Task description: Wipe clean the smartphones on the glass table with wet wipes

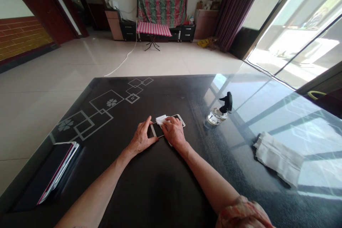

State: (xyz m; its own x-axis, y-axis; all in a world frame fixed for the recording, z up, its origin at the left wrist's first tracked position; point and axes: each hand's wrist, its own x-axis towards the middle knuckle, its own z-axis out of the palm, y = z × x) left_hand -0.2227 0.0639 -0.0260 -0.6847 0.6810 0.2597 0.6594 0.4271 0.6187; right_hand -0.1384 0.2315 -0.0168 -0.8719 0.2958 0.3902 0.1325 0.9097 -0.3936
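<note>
A phone [154, 130] with a pale edge lies flat on the dark glossy table [149, 171], crosswise in front of me. My left hand [141, 136] grips its left end between thumb and fingers. Pressed onto the phone's screen is a small white cloth [160, 119], held under the fingers of my right hand [173, 131]. The right hand covers the middle of the phone, and its right end shows beyond the knuckles.
On the right stand a clear spray bottle [217, 117] with a black trigger and, nearer, a folded whitish cloth [279, 158]. A dark folder or notebook stack [55, 174] lies at the left edge. Beyond the table is a small checked table [153, 29].
</note>
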